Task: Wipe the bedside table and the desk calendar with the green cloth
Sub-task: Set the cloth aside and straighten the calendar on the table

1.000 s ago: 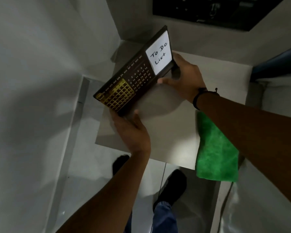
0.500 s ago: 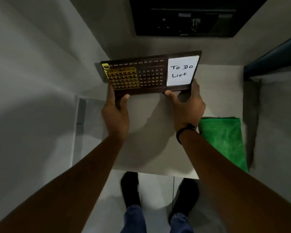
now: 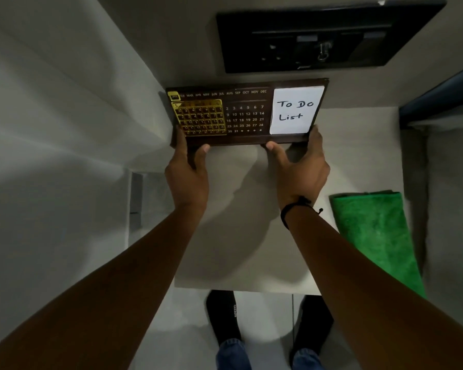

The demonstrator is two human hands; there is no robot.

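The dark brown desk calendar (image 3: 247,113), with a gold date grid and a white "To Do List" note, stands level at the back of the pale bedside table (image 3: 251,209). My left hand (image 3: 189,177) grips its lower left corner. My right hand (image 3: 300,169) holds its lower right edge, a black band on the wrist. The folded green cloth (image 3: 376,241) lies on the table's right side, apart from both hands.
A black switch and socket panel (image 3: 326,38) is on the wall behind the table. A white wall closes the left side. A dark bed edge (image 3: 439,100) is at the right. My feet (image 3: 267,324) stand on the floor below the table's front edge.
The calendar went from tilted above the table to level at the back of it. Both hands moved with it, still gripping its bottom corners.
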